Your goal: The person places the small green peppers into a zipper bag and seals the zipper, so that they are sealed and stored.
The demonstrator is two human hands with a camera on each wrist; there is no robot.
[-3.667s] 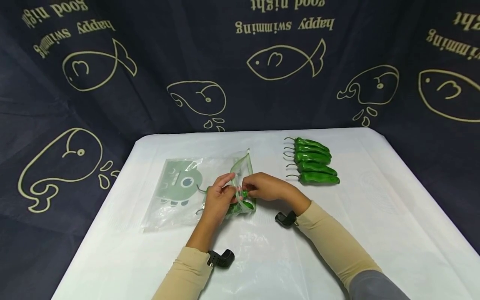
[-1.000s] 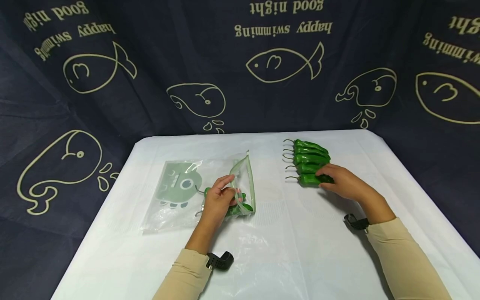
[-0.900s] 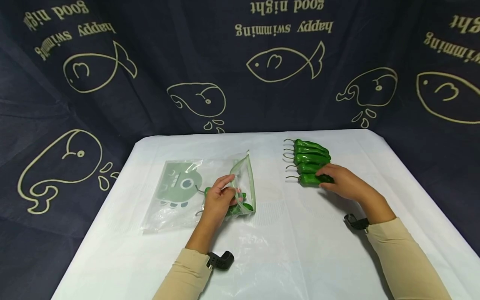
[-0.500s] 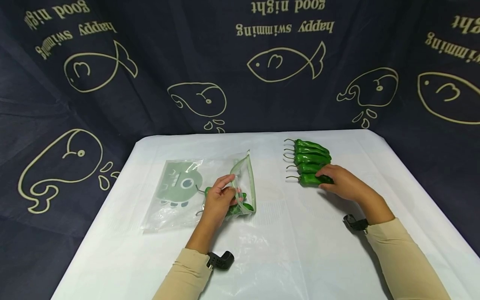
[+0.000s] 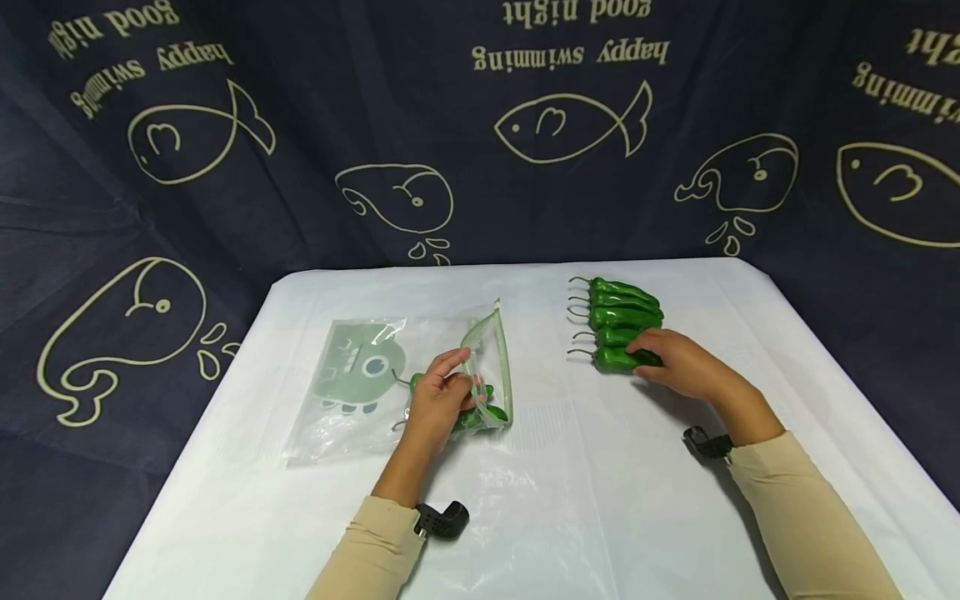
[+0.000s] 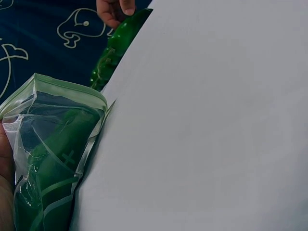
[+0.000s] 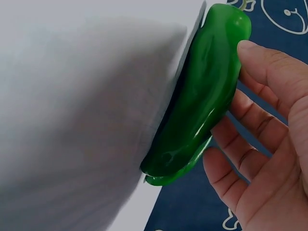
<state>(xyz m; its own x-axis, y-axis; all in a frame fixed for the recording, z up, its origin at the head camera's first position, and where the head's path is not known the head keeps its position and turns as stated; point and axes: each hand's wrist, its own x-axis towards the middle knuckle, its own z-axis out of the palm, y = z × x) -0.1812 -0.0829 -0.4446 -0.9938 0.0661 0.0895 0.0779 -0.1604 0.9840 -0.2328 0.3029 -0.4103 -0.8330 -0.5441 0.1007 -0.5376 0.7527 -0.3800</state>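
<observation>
In the head view, my left hand (image 5: 437,400) pinches the near side of a clear zip bag (image 5: 431,333) at its mouth, which gapes to the right. The bag lies flat and has a green monster print. Green peppers (image 5: 491,414) lie inside, partly hidden by my left hand; two stems show through the plastic. To the right, my right hand (image 5: 678,362) grips the tip end of the nearest green pepper (image 5: 613,359) in a row. In the right wrist view, the thumb and fingers flank this shiny pepper (image 7: 207,96), which appears to rest on the table.
Several more green peppers (image 5: 624,317) lie side by side behind the gripped one, stems to the left. A white cloth covers the table (image 5: 540,517). A dark blue curtain (image 5: 480,217) with fish and whale drawings hangs behind the table's far edge.
My right hand has left the bag mouth, moved right to the pepper row and taken hold of the nearest pepper, which has just shifted slightly left. My left hand stays on the bag.
</observation>
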